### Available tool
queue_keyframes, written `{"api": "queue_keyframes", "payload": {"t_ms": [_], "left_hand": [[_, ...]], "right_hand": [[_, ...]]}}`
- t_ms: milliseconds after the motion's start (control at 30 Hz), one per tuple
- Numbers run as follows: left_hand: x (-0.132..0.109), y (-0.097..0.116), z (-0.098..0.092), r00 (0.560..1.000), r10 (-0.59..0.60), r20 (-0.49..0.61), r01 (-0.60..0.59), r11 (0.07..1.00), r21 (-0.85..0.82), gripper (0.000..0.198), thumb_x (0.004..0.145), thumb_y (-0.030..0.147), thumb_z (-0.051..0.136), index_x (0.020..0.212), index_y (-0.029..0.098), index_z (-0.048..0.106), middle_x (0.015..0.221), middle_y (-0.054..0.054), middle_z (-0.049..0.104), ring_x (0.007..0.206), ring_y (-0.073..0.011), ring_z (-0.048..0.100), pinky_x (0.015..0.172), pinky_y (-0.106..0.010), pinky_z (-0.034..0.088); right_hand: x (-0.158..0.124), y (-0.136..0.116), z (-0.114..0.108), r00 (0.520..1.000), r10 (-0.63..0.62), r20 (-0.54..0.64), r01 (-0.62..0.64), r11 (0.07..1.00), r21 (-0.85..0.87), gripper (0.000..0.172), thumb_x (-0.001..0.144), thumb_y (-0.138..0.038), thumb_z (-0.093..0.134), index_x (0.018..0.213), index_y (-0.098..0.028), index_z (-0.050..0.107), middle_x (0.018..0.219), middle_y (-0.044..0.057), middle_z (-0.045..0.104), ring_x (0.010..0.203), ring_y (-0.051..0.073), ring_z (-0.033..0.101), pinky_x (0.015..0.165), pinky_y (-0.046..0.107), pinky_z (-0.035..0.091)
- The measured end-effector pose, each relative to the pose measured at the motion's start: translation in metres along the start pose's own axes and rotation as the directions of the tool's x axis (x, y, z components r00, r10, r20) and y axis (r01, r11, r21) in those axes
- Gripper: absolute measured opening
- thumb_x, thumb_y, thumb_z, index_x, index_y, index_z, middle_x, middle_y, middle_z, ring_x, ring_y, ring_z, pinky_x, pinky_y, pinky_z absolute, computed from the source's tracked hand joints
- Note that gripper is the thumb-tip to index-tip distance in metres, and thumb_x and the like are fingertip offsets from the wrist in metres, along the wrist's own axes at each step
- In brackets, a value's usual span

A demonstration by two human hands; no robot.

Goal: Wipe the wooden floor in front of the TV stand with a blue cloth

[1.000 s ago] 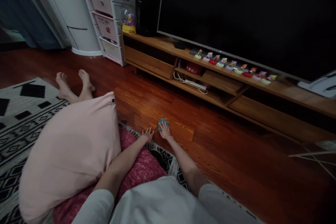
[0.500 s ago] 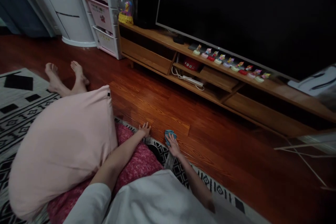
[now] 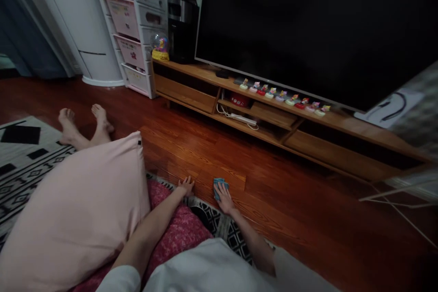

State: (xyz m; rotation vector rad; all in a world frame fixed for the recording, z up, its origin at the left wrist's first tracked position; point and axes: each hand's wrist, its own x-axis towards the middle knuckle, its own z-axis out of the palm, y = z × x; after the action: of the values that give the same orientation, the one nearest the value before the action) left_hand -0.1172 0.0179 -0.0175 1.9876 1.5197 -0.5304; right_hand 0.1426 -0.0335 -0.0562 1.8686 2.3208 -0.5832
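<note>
A folded blue cloth point(image 3: 216, 182) lies on the wooden floor point(image 3: 191, 157). My right hand point(image 3: 224, 198) presses down on it, fingers close together and partly hiding it; the cloth's edges show past them. Left of the cloth, my left hand point(image 3: 186, 185) rests palm down at the rug's edge, fingers spread and nothing in them. Below the hands is the black-and-white patterned rug point(image 3: 236, 238). My left forearm passes beside a large pink pillow point(image 3: 85, 205) on my lap.
A low wooden TV stand point(image 3: 188, 87) runs across the front, with a row of small figurines point(image 3: 281, 96) before a large television point(image 3: 301, 23). A drawer tower point(image 3: 127, 32) stands left of it. Thin white bars point(image 3: 390, 194) stick out at right.
The camera view has tilted up, so the room sits lower in the picture. My right hand stays on the cloth, and my left hand remains beside it on the floor.
</note>
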Motion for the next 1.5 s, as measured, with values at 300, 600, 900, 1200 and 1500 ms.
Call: {"api": "queue_keyframes", "payload": {"t_ms": [300, 600, 900, 1200, 1500], "left_hand": [[-0.005, 0.007, 0.001, 0.999, 0.012, -0.052, -0.009, 0.998, 0.055, 0.080, 0.085, 0.036, 0.055, 0.158, 0.018, 0.026, 0.166, -0.022, 0.001, 0.153, -0.0376, 0.011, 0.119, -0.062, 0.018], [-0.010, 0.010, -0.007, 0.977, 0.190, -0.096, -0.177, 0.976, 0.128, 0.083, 0.082, 0.024, 0.053, 0.159, 0.030, 0.022, 0.169, -0.010, 0.004, 0.155, -0.0265, 0.005, 0.121, -0.058, 0.012], [-0.005, 0.002, -0.001, 0.987, 0.154, -0.039, -0.150, 0.984, 0.098, 0.079, 0.083, 0.028, 0.052, 0.158, 0.031, 0.027, 0.168, -0.011, 0.007, 0.153, -0.0328, 0.010, 0.118, -0.066, 0.016], [-0.006, 0.006, -0.002, 0.992, 0.128, -0.010, -0.126, 0.984, 0.126, 0.077, 0.086, 0.029, 0.051, 0.159, 0.029, 0.025, 0.168, -0.012, 0.005, 0.154, -0.0328, 0.008, 0.118, -0.064, 0.019], [-0.010, 0.004, -0.006, 0.990, 0.142, -0.016, -0.139, 0.983, 0.119, 0.077, 0.086, 0.030, 0.051, 0.159, 0.028, 0.026, 0.168, -0.011, 0.006, 0.154, -0.0321, 0.010, 0.118, -0.064, 0.019]], "right_hand": [[-0.089, 0.087, 0.043, 0.957, 0.219, -0.191, -0.223, 0.975, -0.002, 0.086, 0.079, -0.010, 0.042, 0.160, -0.033, 0.021, 0.168, -0.007, 0.014, 0.155, 0.018, 0.009, 0.124, 0.041, 0.018], [0.004, 0.074, -0.015, 0.856, 0.450, -0.255, -0.444, 0.892, 0.085, 0.067, 0.097, -0.029, 0.033, 0.161, -0.031, 0.013, 0.168, 0.001, 0.014, 0.154, 0.023, 0.014, 0.122, 0.051, 0.020], [-0.088, 0.064, 0.035, 0.979, 0.162, -0.122, -0.160, 0.987, 0.026, 0.082, 0.082, -0.013, 0.046, 0.159, -0.033, 0.025, 0.168, -0.005, 0.015, 0.155, 0.019, 0.012, 0.122, 0.041, 0.024], [-0.075, 0.075, 0.006, 0.929, 0.339, -0.148, -0.334, 0.941, 0.056, 0.072, 0.090, -0.018, 0.042, 0.160, -0.028, 0.024, 0.168, 0.000, 0.015, 0.155, 0.021, 0.010, 0.123, 0.042, 0.020], [0.008, 0.062, -0.043, 0.919, 0.374, -0.127, -0.366, 0.927, 0.079, 0.062, 0.099, -0.032, 0.036, 0.160, -0.026, 0.024, 0.168, 0.005, 0.017, 0.154, 0.022, 0.014, 0.122, 0.045, 0.020]]}}
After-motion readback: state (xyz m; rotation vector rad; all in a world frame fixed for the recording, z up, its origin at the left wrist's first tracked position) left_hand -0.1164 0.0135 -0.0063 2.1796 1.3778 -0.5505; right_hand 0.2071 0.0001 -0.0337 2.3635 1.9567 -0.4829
